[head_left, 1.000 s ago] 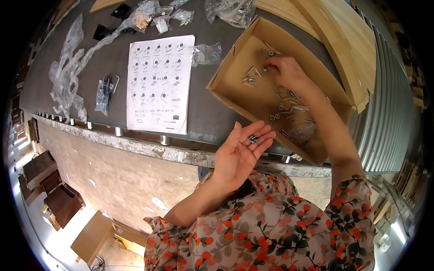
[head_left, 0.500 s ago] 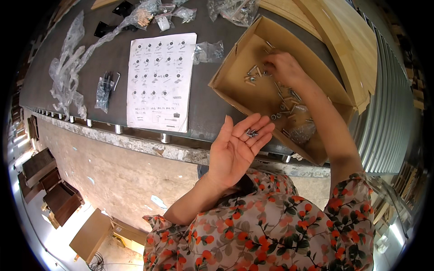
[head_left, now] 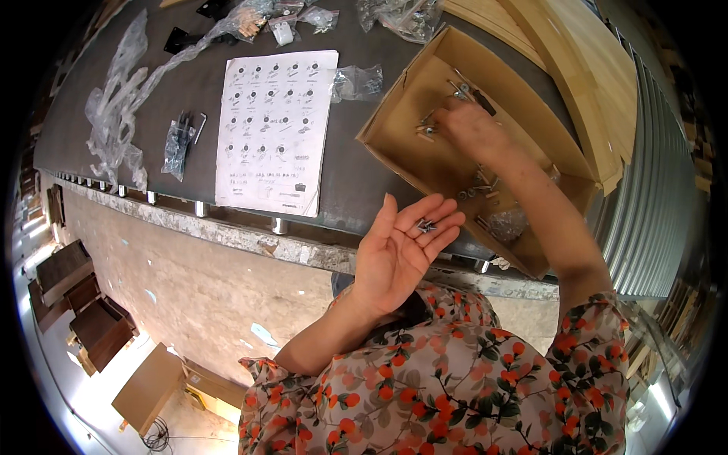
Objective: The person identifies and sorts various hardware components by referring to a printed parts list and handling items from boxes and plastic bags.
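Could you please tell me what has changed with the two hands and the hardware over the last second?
The right hand has slid a little further up inside the cardboard box, its fingers picking among the loose screws. The left hand has turned slightly more upright, still open, palm up, cradling the same few small screws. The parts sheet, plastic bags and box stayed where they were.

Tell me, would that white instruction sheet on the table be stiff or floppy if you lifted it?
The instruction sheet looks like thin paper lying flat on the dark table, so it would probably flop and weigh little. A push would likely slide it easily.
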`<state>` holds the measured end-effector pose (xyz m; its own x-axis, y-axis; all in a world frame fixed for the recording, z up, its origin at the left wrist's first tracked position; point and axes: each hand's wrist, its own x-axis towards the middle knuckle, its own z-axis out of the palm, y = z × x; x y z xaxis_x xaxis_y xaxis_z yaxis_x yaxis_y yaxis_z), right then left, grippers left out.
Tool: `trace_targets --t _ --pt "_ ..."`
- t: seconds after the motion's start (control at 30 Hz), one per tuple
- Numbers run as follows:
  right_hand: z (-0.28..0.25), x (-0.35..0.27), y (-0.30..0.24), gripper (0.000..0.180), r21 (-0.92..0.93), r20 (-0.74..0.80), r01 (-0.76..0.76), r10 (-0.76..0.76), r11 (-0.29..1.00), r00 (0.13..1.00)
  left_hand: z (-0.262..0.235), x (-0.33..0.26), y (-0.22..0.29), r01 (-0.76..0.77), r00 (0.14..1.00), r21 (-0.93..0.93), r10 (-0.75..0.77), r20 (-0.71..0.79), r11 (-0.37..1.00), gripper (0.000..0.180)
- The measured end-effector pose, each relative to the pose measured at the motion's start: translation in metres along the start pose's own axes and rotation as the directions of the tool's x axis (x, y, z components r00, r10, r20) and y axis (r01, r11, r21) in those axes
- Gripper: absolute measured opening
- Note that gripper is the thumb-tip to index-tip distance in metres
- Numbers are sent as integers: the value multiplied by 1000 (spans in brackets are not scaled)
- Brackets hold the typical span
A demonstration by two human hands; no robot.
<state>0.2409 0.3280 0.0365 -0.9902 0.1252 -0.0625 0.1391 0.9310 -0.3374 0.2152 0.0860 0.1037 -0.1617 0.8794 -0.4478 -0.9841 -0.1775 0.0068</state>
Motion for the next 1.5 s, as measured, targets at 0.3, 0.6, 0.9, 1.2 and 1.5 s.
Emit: trace_targets --t 0.3,0.6,0.9,1.2,1.5 --pt "-16 8 -14 12 32 92 -123 120 992 989 2 0 -1 4 1000 21 -4 25 1000 61" --pt "-94 -18 -59 14 769 437 -438 117 466 892 12 4 3 -79 996 27 80 -41 997 58" --pt "-5 21 -19 23 173 119 -357 340 918 933 9 0 5 -76 997 -31 76 19 997 57" --pt "6 13 -9 19 39 70 -272 269 961 961 14 -3 12 -69 993 -119 80 89 991 62" --pt "-80 -46 -67 12 826 326 -422 293 373 899 9 -7 10 -88 992 -85 95 88 993 63"
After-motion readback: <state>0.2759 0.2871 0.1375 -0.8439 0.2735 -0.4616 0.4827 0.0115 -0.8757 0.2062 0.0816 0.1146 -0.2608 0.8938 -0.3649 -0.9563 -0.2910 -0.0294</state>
